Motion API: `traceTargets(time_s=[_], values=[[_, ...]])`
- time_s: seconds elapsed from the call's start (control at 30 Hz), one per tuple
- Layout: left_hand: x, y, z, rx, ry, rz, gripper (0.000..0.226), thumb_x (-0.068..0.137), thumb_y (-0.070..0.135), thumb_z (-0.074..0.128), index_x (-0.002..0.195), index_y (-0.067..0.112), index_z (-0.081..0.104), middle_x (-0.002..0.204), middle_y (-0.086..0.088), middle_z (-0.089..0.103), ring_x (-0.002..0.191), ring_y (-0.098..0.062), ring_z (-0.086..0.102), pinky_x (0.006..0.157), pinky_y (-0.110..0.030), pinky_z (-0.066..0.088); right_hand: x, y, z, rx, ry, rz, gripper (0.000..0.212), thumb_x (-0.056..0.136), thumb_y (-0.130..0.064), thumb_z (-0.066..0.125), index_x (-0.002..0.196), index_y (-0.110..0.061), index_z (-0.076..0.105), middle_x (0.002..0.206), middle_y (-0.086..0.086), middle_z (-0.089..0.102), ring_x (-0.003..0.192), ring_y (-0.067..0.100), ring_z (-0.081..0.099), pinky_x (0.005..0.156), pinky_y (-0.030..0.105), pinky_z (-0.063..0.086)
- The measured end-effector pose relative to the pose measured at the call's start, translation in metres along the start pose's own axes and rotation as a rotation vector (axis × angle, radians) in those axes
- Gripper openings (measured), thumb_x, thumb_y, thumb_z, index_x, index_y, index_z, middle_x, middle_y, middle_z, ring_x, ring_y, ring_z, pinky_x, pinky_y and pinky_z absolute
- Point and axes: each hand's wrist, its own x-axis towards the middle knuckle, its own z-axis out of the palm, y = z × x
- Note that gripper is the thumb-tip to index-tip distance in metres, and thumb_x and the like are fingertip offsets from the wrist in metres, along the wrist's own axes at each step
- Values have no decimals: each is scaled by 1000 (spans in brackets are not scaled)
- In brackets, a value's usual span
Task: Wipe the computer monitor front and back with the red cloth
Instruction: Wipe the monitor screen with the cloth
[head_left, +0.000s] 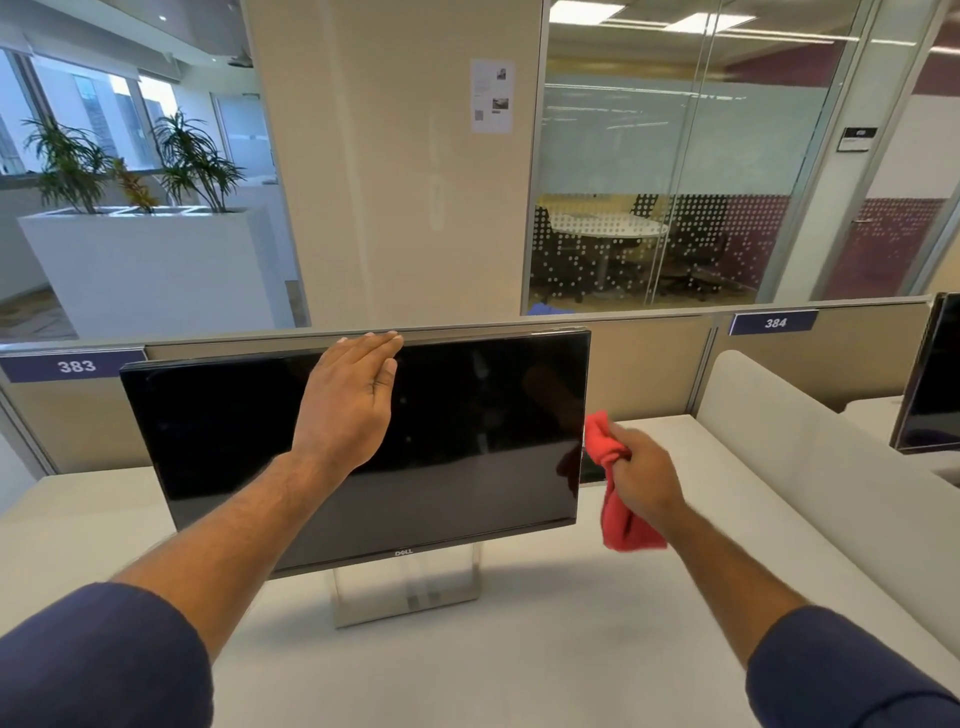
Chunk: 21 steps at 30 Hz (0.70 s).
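Left hand (347, 402), fingers straight and together, steadies monitor (467, 441) top edge. Right hand (641, 475) clamps bunched red cloth (621, 525) beside its right edge. Wiped portion: cannot tell.

Two monitors: one Dell monitor (358, 441) at the middle, a second monitor (930, 374) at the right edge. One red cloth (621, 499). Two hands: left hand (348, 400), right hand (644, 478). Two desk number labels: 383 label (77, 366), 384 label (775, 322). One white planter (150, 270).
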Motion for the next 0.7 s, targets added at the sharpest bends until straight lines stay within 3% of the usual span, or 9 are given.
traceTargets(time_s=[0.13,0.27,0.37,0.6,0.7], values=[[0,2,0,-1,16,2,39,105,29,36,139,21,53,142,4,53,138,-12,40,120,-36,23,3,-25,5,88,17,-98,55,94,1,49,144,-21,43,118,-3,58,101,19,55,90,32,47],[0,2,1,-2,21,1,39,105,28,35,139,21,53,143,4,53,138,-11,40,120,-36,23,-15,5,30,-52,-17,-38,48,96,-1,47,140,-20,51,115,1,62,92,21,57,79,33,50],[0,2,2,-5,22,-6,39,105,29,35,139,22,52,143,5,52,138,-10,39,120,-35,22,-30,21,46,-147,-66,52,48,95,-3,50,141,-18,49,120,9,64,96,27,60,83,38,53],[-1,2,2,7,18,-10,39,105,29,35,139,22,52,143,5,52,138,-11,40,120,-34,21,-60,38,61,-476,-284,219,59,95,-13,56,148,-22,34,131,3,54,107,21,55,91,32,51],[0,1,2,11,15,-8,40,105,30,34,140,22,51,144,5,52,138,-11,39,120,-35,21,-68,41,60,-648,-465,121,62,95,-22,55,150,-33,29,136,1,48,115,21,49,97,33,45]])
